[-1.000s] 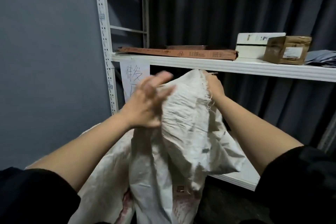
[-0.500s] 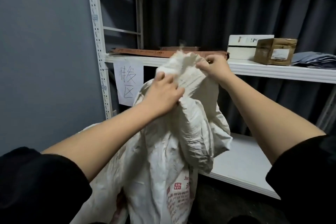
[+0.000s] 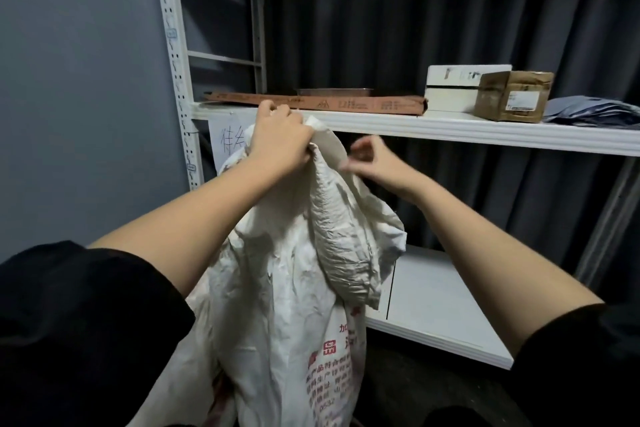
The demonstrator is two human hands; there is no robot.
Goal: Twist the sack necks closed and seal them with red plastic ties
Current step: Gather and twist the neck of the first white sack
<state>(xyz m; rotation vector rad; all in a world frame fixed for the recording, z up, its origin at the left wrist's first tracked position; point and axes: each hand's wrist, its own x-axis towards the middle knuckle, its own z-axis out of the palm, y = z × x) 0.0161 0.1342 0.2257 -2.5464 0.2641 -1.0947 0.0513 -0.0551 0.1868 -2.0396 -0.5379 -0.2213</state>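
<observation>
Your left hand (image 3: 277,142) is clenched around the gathered neck of the white woven sack (image 3: 294,288), holding it up just in front of the edge of the middle shelf (image 3: 450,130). Your right hand (image 3: 372,163) sits just beside the neck, on its right; motion blur smears the fingers, which look loosely curled, and you cannot tell whether they pinch the fabric or merely brush it. The sack hangs crumpled below your grip, with red printed characters on its lower front.

The room around you is dim. A grey wall (image 3: 76,97) fills the left side, and a white perforated upright (image 3: 175,62) carries the metal shelving. Dark pleated curtain (image 3: 381,38) hangs behind the rack. On the middle shelf lie a long flat brown carton (image 3: 346,103), a white box (image 3: 450,87), a taped cardboard box (image 3: 512,95) touching its right side, and some grey bags (image 3: 595,111) at the far right. A handwritten paper sign (image 3: 228,146) hangs under the shelf edge, partly hidden behind the sack. A lower white shelf (image 3: 440,315) lies to the right of the sack.
</observation>
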